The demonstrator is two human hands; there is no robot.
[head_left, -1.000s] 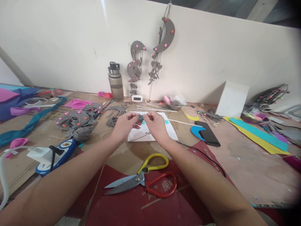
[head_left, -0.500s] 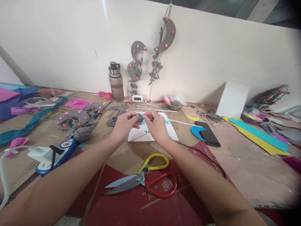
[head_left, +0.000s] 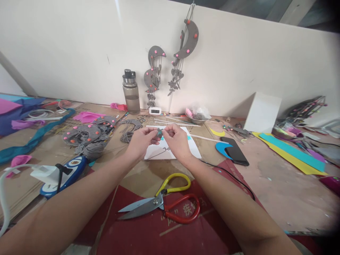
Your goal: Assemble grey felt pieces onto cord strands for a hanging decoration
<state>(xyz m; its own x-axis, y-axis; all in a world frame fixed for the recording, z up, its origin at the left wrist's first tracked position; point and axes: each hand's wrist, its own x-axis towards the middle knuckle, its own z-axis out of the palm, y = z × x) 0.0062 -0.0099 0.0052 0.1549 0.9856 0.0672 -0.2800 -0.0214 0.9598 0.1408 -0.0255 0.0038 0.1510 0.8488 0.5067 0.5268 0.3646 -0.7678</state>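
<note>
My left hand (head_left: pixel 140 141) and my right hand (head_left: pixel 177 141) meet above a white sheet of paper (head_left: pixel 172 150), fingertips pinched together on a small grey and teal felt piece (head_left: pixel 159 133). Both hands grip it from opposite sides. A thin grey thread runs from the piece down across the paper. Near me, large scissors (head_left: pixel 162 203) with one yellow and one red handle lie closed on a red sheet (head_left: pixel 170 230).
A water bottle (head_left: pixel 130 92) and a small clock (head_left: pixel 154 111) stand by the wall, with grey felt moon hangings (head_left: pixel 186 42) above. Grey felt pieces (head_left: pixel 87 134) lie left, a phone (head_left: pixel 236 152) and coloured foam strips (head_left: pixel 289 152) right, a power strip (head_left: pixel 63 173) near left.
My hands have barely shifted; the fingers keep working the small felt piece in place.
</note>
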